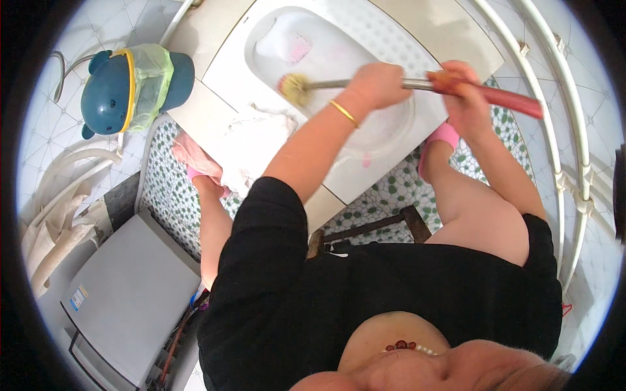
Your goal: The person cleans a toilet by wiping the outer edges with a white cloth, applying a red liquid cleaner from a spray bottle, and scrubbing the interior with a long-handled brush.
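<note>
I hold a long-handled toilet brush (326, 84) over a white squat toilet (225, 81) set in a tiled step. Its bristle head, pale yellow with a reddish edge, touches or hovers just above the left side of the basin; I cannot tell which. My left hand (378, 85) is closed round the metal rod at its middle. Farther right, my right hand (464, 98) grips the handle near the start of its red end. A pink patch (298, 49) lies at the far end of the basin. Part of the basin is hidden behind my left hand and forearm.
A blue bin with a yellow rim (104, 94) and green liner stands at the left. White cloth or paper (251, 146) lies on the step. Close by are a grey lidded box (134, 280), a low wooden stool (414, 225) and white pipes (554, 130) along the right wall.
</note>
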A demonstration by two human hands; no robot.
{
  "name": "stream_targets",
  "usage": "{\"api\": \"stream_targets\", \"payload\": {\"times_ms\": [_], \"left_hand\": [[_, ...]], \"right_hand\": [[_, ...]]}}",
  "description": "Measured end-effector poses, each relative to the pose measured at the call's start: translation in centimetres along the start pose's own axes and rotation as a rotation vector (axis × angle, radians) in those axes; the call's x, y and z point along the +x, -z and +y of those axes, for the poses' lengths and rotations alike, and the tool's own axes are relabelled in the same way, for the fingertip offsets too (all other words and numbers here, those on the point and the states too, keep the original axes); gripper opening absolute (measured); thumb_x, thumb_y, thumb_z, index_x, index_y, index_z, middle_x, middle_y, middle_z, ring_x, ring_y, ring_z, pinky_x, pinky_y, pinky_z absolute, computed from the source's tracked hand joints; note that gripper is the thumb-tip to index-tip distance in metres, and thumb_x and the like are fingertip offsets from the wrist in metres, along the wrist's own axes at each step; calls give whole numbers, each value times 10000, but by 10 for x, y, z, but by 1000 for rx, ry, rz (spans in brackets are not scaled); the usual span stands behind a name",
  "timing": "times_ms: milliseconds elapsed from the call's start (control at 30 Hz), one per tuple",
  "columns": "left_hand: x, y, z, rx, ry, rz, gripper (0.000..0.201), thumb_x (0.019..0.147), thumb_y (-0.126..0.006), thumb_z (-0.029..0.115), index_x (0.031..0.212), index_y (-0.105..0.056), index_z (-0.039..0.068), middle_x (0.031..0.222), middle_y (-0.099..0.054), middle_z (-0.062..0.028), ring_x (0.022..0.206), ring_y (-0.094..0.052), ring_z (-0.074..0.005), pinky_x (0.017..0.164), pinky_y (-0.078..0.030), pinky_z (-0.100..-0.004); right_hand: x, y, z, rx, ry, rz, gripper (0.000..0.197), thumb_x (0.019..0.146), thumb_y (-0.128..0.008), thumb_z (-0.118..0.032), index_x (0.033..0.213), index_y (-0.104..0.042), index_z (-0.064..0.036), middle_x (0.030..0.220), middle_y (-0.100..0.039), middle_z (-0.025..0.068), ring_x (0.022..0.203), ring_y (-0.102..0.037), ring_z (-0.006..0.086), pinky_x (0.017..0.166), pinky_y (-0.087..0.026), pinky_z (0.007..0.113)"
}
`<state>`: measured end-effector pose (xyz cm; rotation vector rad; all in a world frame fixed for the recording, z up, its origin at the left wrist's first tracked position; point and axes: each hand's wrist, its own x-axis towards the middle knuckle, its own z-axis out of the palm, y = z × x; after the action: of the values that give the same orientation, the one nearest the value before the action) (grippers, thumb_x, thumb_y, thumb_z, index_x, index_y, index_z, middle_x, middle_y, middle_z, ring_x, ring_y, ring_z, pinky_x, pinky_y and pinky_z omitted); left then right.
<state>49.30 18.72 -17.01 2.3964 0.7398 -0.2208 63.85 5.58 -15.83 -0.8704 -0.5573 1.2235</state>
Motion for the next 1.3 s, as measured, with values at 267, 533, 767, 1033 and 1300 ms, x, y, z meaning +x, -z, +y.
{"api": "stream_targets", "payload": {"times_ms": [267,533,767,1033,1300], "left_hand": [[-8,3,-24,65,79,173,308,722,-605,374,721,-655,70,717,-648,-151,699,-644,-322,631,-519,-424],[-24,-2,57,-253,127,93,311,741,-602,331,792,-642,27,810,-655,-181,783,-640,-336,722,-513,-419],[-20,17,-47,-33,37,370,280,730,-636,352,745,-626,73,739,-644,-136,725,-621,-338,656,-503,-421],[-95,35,-55,-410,35,614,62,732,-604,104,760,-618,51,738,-622,-130,694,-580,-288,637,-478,-360],[-143,50,-64,-631,23,696,213,862,-493,96,686,-521,-21,619,-518,-39,624,-493,-120,589,-405,-262]], "right_hand": [[27,-31,-16,-305,-81,-214,249,834,-468,-83,1035,-574,19,1046,-613,113,965,-552,173,900,-426,319],[8,-6,-62,-106,18,-451,260,792,-463,-122,961,-552,55,712,-528,125,755,-560,219,1049,-325,527],[55,-68,-18,-235,18,-454,162,831,-500,-27,953,-599,13,922,-622,76,881,-561,150,801,-434,270],[55,-161,-43,-833,-597,-709,325,882,-551,-144,1204,-523,-107,1041,-598,75,980,-552,181,870,-434,285],[86,-154,149,-792,70,-684,485,719,-509,47,1196,-447,-12,964,-608,170,921,-580,295,784,-464,347]]}}
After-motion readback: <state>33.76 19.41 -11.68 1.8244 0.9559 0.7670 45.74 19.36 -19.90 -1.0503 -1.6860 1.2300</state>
